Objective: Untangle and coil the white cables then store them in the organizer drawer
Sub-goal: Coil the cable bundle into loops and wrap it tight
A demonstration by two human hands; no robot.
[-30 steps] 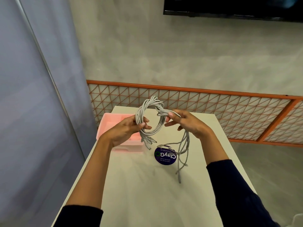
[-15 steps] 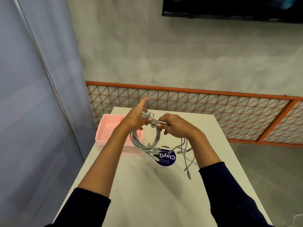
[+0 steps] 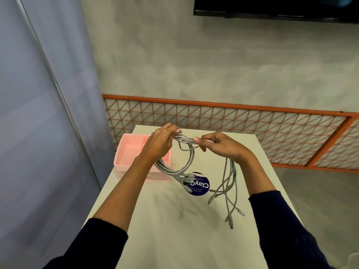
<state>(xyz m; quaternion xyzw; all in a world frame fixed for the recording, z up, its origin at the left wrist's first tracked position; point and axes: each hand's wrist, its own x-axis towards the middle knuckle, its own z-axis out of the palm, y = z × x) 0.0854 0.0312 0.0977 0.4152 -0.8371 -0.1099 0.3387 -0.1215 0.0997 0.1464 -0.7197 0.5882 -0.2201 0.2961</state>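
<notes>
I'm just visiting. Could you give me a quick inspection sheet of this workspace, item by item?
Surface: pale table, faint smudges.
Job's things: white cables held above it; pink organizer drawer at far left, no cable seen in its visible part.
Clutter: round dark-blue sticker on the table.
Grippers: no robot; left hand grips the bundle's top, right hand pinches it alongside.
Cables: loop hangs below the left hand; loose plug ends dangle under the right hand.
Surroundings: orange lattice panel, grey wall, dark screen, blue-grey curtain.

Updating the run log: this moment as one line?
left hand: grips white cable coil | right hand: grips same coil, ends dangling | pink plastic organizer drawer: on white table
</notes>
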